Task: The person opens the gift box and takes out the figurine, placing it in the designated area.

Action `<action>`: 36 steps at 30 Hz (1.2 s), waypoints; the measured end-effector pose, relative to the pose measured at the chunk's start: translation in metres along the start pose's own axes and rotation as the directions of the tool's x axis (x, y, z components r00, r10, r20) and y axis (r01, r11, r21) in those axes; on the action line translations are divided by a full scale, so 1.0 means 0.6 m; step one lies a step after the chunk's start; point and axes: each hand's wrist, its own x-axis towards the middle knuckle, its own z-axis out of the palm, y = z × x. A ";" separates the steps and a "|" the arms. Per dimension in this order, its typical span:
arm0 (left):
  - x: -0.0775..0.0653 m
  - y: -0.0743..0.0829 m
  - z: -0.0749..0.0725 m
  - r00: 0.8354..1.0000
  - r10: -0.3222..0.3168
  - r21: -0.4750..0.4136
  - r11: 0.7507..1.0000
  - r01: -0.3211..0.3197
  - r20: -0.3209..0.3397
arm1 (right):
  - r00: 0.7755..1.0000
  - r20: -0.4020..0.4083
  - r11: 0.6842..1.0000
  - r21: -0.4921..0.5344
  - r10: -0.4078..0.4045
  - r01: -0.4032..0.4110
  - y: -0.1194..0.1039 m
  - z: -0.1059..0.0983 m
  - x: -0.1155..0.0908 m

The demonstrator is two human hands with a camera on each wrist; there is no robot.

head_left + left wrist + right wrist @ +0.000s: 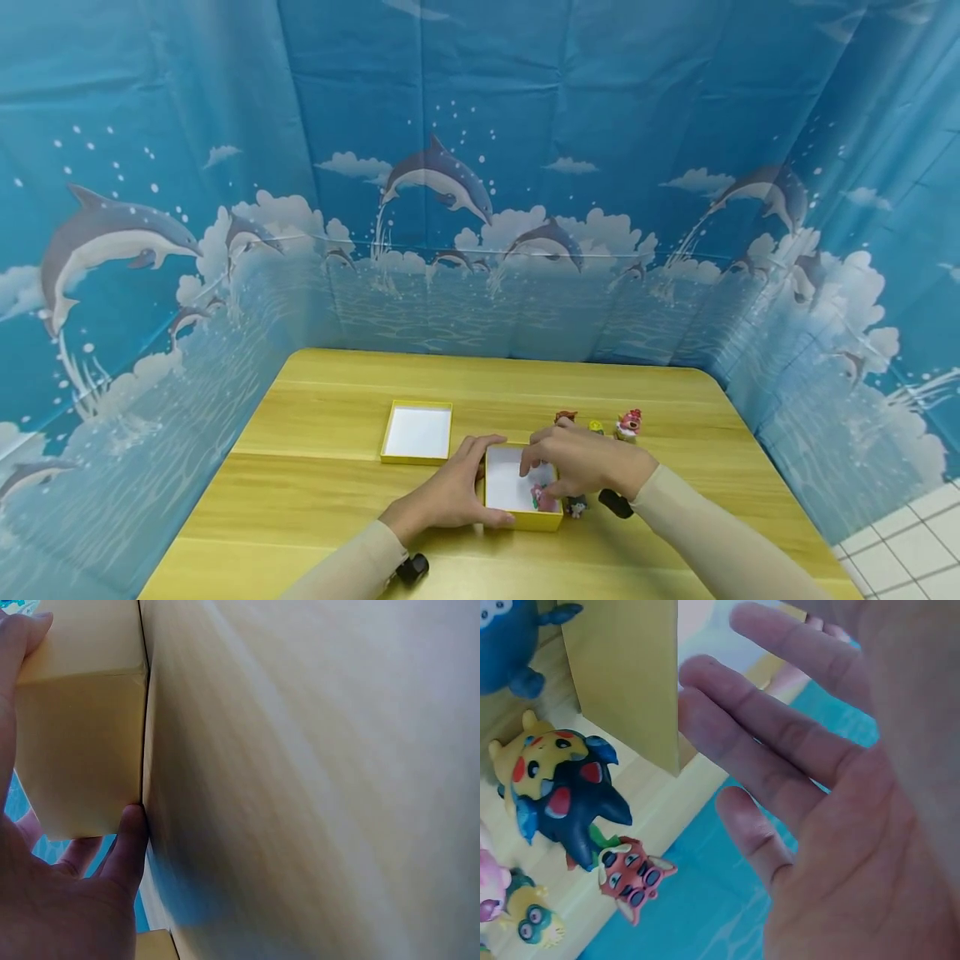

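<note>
A yellow box [525, 522] with a white inside stands on the table in the head view. My left hand [450, 492] grips its left side, thumb at the near wall and fingers toward the far corner; the left wrist view shows fingertips against the box wall [82, 750]. Over the box's right side reaches my right hand [585, 458], its fingers above the inside. A small pink figurine [546, 500] lies in the near right corner, close to the right thumb. In the right wrist view, the fingers [757, 750] are loosely extended and spread beside the box wall.
Left of the box lies a yellow-rimmed white tray-like lid [416, 432]. Right of it stand several figurines: a dark one [577, 507], a red-topped pink one [627, 425], a yellow one [596, 427], and a fox [634, 876]. Dolphin-printed curtain [480, 308] encloses the table [315, 483].
</note>
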 end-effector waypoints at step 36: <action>0.005 -0.004 -0.004 1.000 -0.001 -0.001 1.000 0.001 0.018 | 0.998 0.060 0.999 -0.040 -0.018 0.021 0.022 0.029 0.049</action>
